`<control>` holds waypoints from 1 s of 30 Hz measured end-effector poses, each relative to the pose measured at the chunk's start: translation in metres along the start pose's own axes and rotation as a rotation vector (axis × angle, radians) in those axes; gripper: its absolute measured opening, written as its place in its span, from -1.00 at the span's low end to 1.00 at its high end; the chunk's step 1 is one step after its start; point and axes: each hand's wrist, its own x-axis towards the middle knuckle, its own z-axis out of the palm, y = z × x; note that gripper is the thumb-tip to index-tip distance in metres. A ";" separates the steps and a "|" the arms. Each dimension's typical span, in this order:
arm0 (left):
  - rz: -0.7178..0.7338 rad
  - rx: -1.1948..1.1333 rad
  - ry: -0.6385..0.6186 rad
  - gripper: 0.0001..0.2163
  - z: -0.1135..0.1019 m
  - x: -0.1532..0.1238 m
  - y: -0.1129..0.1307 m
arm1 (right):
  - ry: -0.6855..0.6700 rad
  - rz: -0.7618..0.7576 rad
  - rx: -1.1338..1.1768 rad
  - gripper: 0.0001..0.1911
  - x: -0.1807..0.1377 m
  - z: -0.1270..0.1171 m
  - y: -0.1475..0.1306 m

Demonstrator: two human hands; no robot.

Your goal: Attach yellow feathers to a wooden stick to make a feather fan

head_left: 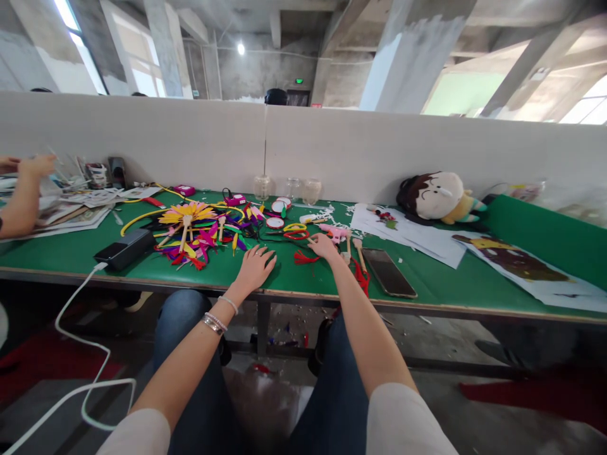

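My left hand [256, 265] lies flat on the green table [71, 253], fingers stretched out, holding nothing. It rests just right of a heap of coloured feathers [199, 243] with a yellow feather fan [186, 215] on top. My right hand [323, 246] sits palm down a little farther right, fingers curled over the table beside a red tassel [303, 257] and yellow and red rings [296, 231]. Whether it holds anything is hidden. A pink glue gun [334, 232] lies just beyond it.
A dark phone [389, 272] lies right of my right hand. A black power bank [126, 248] with a white cable sits at the left. A plush doll [439, 197], papers [412, 237], jars [287, 188] and a white partition [332, 145] stand behind. Another person's arm [21, 196] is at far left.
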 end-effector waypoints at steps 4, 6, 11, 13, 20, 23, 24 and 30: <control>0.002 -0.006 0.009 -0.61 0.001 0.000 0.000 | 0.042 -0.033 0.011 -0.78 -0.001 -0.007 0.003; 0.006 -0.008 0.017 -0.61 0.001 0.001 -0.001 | 0.086 -0.055 -0.006 -0.77 -0.006 -0.012 0.001; 0.013 -0.010 0.032 -0.62 0.003 0.001 -0.002 | 0.202 -0.118 -0.044 -0.73 -0.016 -0.024 -0.012; 0.012 -0.006 0.038 -0.62 0.004 0.001 -0.002 | 0.275 -0.153 -0.048 -0.69 -0.019 -0.030 -0.015; 0.019 -0.005 0.077 -0.66 0.005 0.001 -0.002 | 0.471 -0.252 0.037 -0.62 -0.035 -0.052 -0.010; 0.025 -0.016 0.103 -0.69 0.006 0.002 -0.003 | 0.517 -0.256 0.150 -0.65 -0.040 -0.058 -0.010; 0.025 -0.023 0.112 -0.70 0.006 0.002 -0.004 | 0.553 -0.271 0.205 -0.67 -0.041 -0.058 -0.010; 0.025 -0.222 0.165 -0.66 0.004 0.003 -0.004 | 0.628 -0.241 0.816 -0.79 -0.036 -0.051 -0.012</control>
